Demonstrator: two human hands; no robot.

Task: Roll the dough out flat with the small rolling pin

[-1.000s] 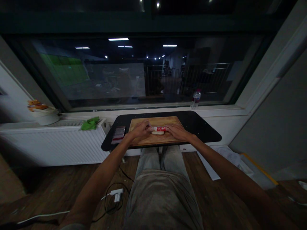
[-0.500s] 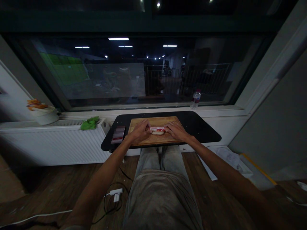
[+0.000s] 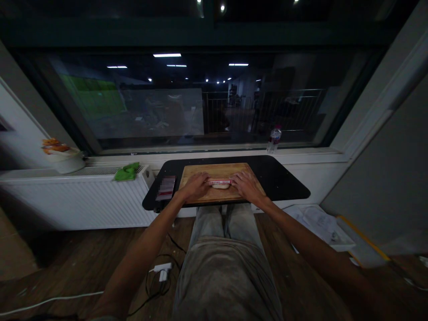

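A narrow red-and-white printed box (image 3: 219, 182) lies crosswise over a wooden board (image 3: 217, 169). My left hand (image 3: 198, 185) grips its left end, fingers bent around it. The right end is held by my right hand (image 3: 245, 184), whose fingers are also closed. Directly on the near side of the box is a pale, rounded lump that looks like dough (image 3: 221, 186); part of it is hidden. I cannot tell whether the box presses on the lump or only touches it. The board rests on a black tabletop (image 3: 284, 180).
At the table's left lies a flat dark-and-red item (image 3: 166, 187), blurred out. A water bottle (image 3: 274, 139) stands on the window sill. The radiator (image 3: 100, 196) carries a green cloth (image 3: 127, 171) and a white bowl (image 3: 68, 162). Below are a power strip (image 3: 162, 268) and cables.
The box has tipped between my hands, so a narrower red-edged side faces me now instead of its wider printed face. My right hand has shifted slightly on its end.
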